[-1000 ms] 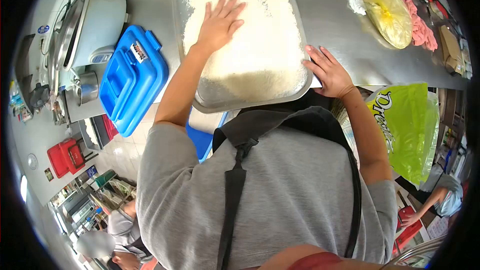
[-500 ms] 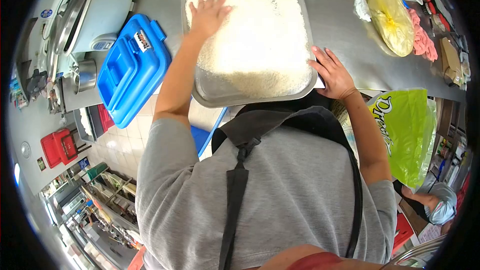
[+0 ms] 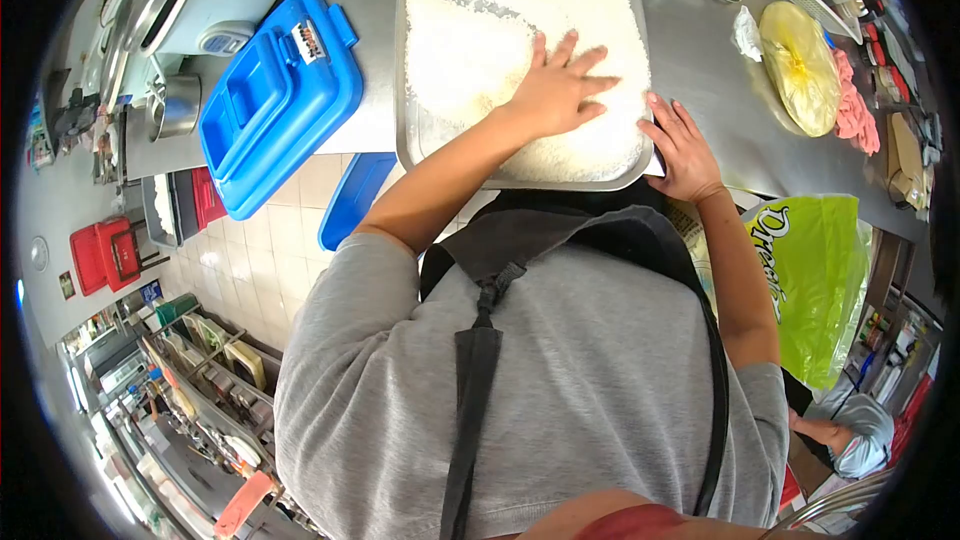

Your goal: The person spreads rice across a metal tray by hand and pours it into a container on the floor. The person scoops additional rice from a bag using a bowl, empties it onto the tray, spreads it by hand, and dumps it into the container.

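Note:
A shallow metal tray [image 3: 402, 70] lies on the steel counter in front of me, spread with fine white grains [image 3: 470, 75] that look like rice. My left hand [image 3: 562, 92] rests on the grains in the near right part of the tray, palm down and fingers spread. Beside the tray's near right corner is my right hand [image 3: 686, 152], its fingers stretched out and the fingertips against the rim. A curved track in the grains shows bare metal farther back.
Left of the tray lies a blue plastic lid [image 3: 285, 100], near a large pale pot-like appliance [image 3: 225, 0]. A tied yellow bag [image 3: 800, 70] and a pink cloth [image 3: 855, 105] are on the right. A green bag [image 3: 810, 280] hangs below the counter edge; another person [image 3: 850, 435] is at lower right.
My left hand has moved from the tray's far left to its near right, leaving a curved track in the grains. My right hand stays at the tray's corner. The view has shifted slightly.

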{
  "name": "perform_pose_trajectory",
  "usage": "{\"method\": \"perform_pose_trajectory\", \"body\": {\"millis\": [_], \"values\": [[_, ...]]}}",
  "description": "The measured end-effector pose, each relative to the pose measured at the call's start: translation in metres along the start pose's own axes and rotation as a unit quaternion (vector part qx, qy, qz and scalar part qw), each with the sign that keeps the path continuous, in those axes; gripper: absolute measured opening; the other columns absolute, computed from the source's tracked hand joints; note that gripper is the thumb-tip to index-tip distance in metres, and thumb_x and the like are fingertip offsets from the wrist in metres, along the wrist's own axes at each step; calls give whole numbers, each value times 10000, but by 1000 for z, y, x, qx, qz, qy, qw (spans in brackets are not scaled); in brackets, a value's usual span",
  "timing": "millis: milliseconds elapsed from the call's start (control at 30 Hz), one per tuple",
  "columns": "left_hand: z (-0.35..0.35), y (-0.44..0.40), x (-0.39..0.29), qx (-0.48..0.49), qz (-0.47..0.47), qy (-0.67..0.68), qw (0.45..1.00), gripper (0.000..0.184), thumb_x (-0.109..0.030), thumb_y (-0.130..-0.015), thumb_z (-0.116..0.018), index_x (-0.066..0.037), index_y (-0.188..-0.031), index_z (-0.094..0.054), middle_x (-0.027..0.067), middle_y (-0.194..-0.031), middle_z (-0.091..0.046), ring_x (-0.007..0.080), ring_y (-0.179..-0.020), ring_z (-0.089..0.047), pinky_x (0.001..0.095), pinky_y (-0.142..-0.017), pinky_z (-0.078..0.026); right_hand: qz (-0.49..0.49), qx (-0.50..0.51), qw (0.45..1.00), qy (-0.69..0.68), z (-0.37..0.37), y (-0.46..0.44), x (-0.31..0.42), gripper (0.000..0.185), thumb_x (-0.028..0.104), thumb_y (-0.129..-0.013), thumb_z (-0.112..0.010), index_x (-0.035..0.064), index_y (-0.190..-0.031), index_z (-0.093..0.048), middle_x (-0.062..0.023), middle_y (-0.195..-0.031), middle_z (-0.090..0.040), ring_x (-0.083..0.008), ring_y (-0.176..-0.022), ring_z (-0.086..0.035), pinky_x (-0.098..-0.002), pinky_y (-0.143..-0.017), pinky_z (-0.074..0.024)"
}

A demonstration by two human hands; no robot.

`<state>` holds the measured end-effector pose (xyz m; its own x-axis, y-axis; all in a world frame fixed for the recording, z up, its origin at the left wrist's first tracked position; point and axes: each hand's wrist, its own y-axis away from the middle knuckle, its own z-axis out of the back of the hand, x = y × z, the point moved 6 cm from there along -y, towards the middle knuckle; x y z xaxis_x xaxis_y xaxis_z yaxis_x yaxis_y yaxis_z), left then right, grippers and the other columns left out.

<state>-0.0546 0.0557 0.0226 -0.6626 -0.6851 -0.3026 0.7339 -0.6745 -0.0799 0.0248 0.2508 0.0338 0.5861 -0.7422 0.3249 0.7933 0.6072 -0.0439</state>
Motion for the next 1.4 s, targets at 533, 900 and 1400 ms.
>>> {"method": "perform_pose_trajectory", "body": {"millis": [533,900,1400], "values": [[23,94,58,-203,185,92,957,555,-389,-935,-618,-140,-1418,-509,201,-1521,-379,425,-1450,-250,532,-1202,-135,1,-3,1000,9,-3,1,2,920,163,-509,-871,103,-1339,-480,-168,-1577,-304,-326,-1419,-366,-493,-1196,-267],[-7,11,-30,-80,-61,-102,990,443,-400,-965,-527,-293,-1394,-544,22,-1542,-400,336,-1469,-259,743,-1117,-92,0,-20,1000,0,1,0,5,911,142,-515,-863,99,-1341,-480,-168,-1575,-309,-319,-1412,-374,-487,-1194,-275],[26,78,75,-94,178,-90,975,479,-525,-957,-515,-333,-1395,-542,109,-1537,-391,460,-1441,-257,739,-1107,-126,-2,-17,1000,4,-3,0,2,877,134,-531,-850,111,-1330,-490,-162,-1574,-313,-325,-1402,-387,-493,-1192,-276]]}}
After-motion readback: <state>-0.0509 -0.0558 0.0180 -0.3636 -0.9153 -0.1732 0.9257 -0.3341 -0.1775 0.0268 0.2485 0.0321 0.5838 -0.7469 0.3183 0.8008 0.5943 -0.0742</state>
